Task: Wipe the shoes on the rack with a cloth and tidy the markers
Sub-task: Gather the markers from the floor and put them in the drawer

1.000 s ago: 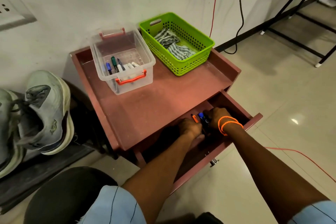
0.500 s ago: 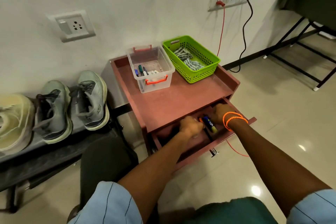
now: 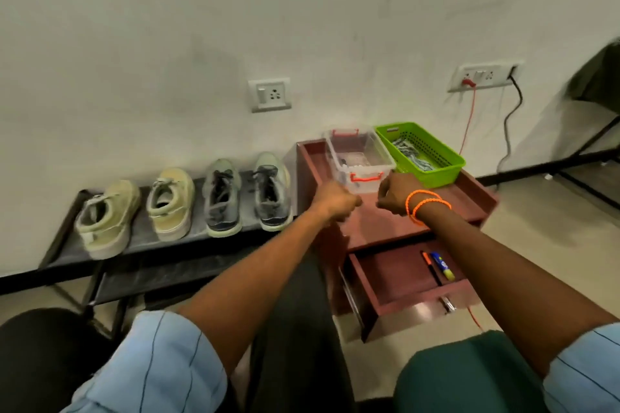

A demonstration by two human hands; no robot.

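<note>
Both my hands are raised over the top of the small red-brown cabinet (image 3: 469, 198), just in front of the clear plastic box (image 3: 359, 161) with the orange clips. My left hand (image 3: 337, 203) is curled into a fist and my right hand (image 3: 396, 198) is also curled, but from behind I cannot tell if they carry markers or nothing. The box lies straight ahead of both hands and a little further from me, with its long side running away toward the wall; the left hand is slightly nearer to its front clip, I think. Some markers already lie inside it, too blurred to count. In the open drawer (image 3: 402, 298) below, near its right wall, an orange-capped marker (image 3: 431, 266) and a blue-and-yellow marker (image 3: 443, 265) remain, both with their long axis pointing from me toward the cabinet; my right hand is the nearer one for them. The striped cloth (image 3: 409, 152) rests in the green basket (image 3: 443, 166), to the right of the box. The four shoes (image 3: 183, 208) stand on the black rack (image 3: 67, 251) at my left. No brand or writing is readable.
</note>
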